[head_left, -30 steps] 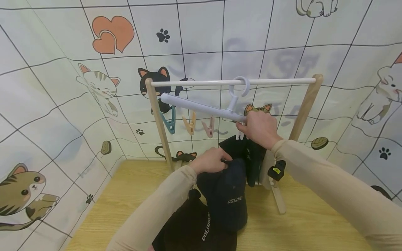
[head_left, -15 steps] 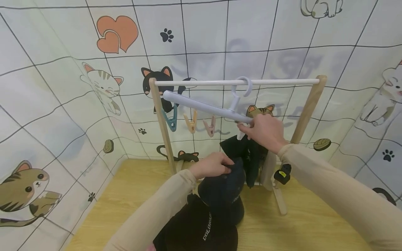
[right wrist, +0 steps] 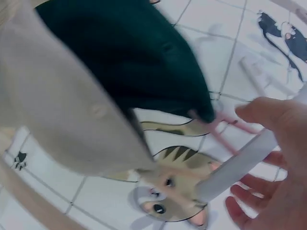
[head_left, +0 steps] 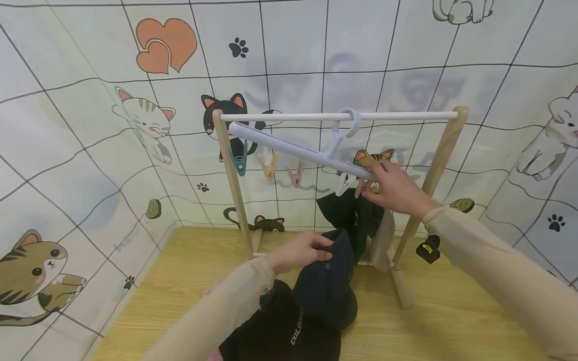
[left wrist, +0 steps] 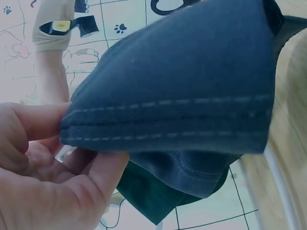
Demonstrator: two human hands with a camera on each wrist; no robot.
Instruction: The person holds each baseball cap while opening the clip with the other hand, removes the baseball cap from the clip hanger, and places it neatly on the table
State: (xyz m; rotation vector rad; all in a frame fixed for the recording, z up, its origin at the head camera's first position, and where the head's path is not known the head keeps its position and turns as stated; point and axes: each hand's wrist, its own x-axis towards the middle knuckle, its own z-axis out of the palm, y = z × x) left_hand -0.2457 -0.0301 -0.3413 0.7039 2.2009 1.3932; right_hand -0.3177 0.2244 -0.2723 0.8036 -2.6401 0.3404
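In the head view my left hand [head_left: 300, 253] pinches the edge of a navy cap [head_left: 327, 281] between thumb and fingers. The left wrist view shows the cap's stitched edge [left wrist: 168, 117] close up. My right hand [head_left: 397, 188] is at the lower right end of a pale lilac clip hanger [head_left: 289, 148], beside a pink clip [head_left: 363, 188]. In the right wrist view, its thumb and spread fingers lie loosely about the hanger bar [right wrist: 235, 167]. A dark green cap [right wrist: 129, 57] and a beige cap [right wrist: 62, 105] hang from the clips there.
The hanger hooks over the white rail [head_left: 289, 117] of a wooden rack [head_left: 435, 165] and tilts down to the right. Teal [head_left: 238, 158], yellow [head_left: 268, 165], pink and white [head_left: 345, 184] clips dangle below it. A black cap [head_left: 284, 331] lies on the wooden table [head_left: 180, 265].
My right hand has slid right along the hanger toward its end, uncovering the pink clip. The navy cap has turned in my left hand, and its lettering has gone out of sight.
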